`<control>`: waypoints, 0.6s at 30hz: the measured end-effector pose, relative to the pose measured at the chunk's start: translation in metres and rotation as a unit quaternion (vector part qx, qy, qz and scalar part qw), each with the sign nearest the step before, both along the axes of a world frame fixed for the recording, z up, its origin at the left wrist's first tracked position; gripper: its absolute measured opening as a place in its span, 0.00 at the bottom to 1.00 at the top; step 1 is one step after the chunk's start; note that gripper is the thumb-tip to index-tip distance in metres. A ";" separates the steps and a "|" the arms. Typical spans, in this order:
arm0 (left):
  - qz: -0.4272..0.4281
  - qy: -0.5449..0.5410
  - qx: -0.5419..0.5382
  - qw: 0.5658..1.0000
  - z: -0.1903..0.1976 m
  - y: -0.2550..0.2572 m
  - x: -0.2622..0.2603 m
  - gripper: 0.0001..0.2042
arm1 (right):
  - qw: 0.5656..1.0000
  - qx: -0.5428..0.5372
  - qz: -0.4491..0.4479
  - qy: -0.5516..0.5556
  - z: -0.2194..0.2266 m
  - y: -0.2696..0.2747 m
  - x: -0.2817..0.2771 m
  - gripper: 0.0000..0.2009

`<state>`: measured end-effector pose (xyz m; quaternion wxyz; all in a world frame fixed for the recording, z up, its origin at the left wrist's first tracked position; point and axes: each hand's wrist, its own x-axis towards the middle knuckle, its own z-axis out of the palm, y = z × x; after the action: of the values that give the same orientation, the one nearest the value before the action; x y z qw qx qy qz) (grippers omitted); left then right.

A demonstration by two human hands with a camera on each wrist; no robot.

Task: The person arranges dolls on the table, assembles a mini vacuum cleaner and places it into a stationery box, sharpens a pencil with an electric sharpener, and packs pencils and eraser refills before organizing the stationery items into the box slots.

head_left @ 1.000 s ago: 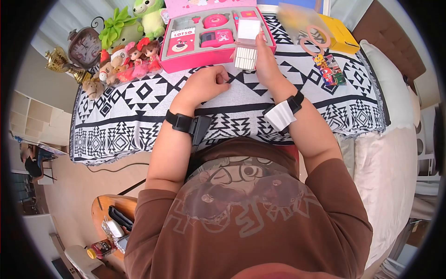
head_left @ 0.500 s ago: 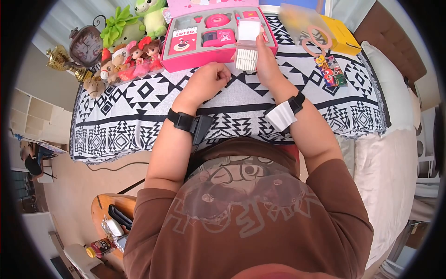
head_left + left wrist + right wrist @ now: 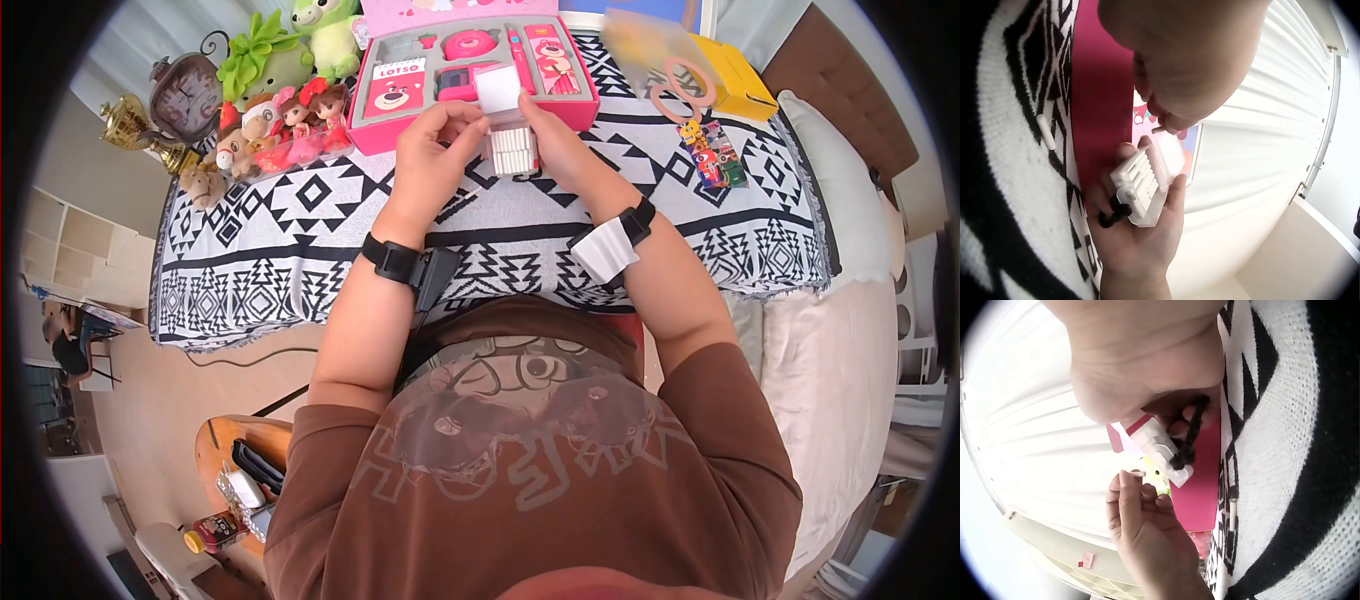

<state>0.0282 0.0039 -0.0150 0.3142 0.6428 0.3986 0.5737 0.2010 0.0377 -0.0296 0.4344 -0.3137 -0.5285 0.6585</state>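
Observation:
My right hand (image 3: 560, 150) grips a small clear case (image 3: 512, 150) with its lid up and rows of short white sticks (image 3: 1142, 181) inside. From the case hangs a black cord (image 3: 1192, 434). Close to the case's left side, my left hand (image 3: 430, 160) pinches one small white stick (image 3: 1139, 474) between thumb and finger. The left wrist view shows my left hand (image 3: 1191, 62) above the raised lid, the case lying in my right hand (image 3: 1141, 250). Another white stick (image 3: 1046, 131) lies loose on the patterned cloth (image 3: 320, 260).
Behind the hands stands a pink gift box (image 3: 400, 135) with a notebook and other items in grey slots. Plush toys and dolls (image 3: 300, 130), a clock (image 3: 187, 100) and a trophy (image 3: 128, 125) stand left. Pink rings (image 3: 685, 90), colourful stickers (image 3: 712, 155) and a yellow box (image 3: 735, 80) lie right.
My right hand has brought the case left and slightly nearer, uncovering the gift box's right slots. My left hand has risen from the cloth to the case's side.

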 end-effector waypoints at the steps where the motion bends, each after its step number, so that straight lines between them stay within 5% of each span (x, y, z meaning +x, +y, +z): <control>1: 0.000 0.000 -0.001 1.000 -0.001 -0.002 0.001 0.05 | 1.000 -0.001 0.016 -0.016 -0.001 -0.001 0.000 0.30; 7: -0.093 0.062 -0.018 0.994 -0.007 -0.003 0.005 0.05 | 0.999 -0.014 0.020 -0.047 -0.007 0.003 0.001 0.29; 18: -0.116 0.130 -0.027 0.984 -0.004 -0.005 0.006 0.04 | 0.998 -0.003 0.032 -0.054 -0.007 0.003 0.002 0.29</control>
<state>0.0341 -0.0014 -0.0188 0.3415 0.7446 0.3746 0.4343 0.2033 0.0409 -0.0369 0.3829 -0.3331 -0.5593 0.6554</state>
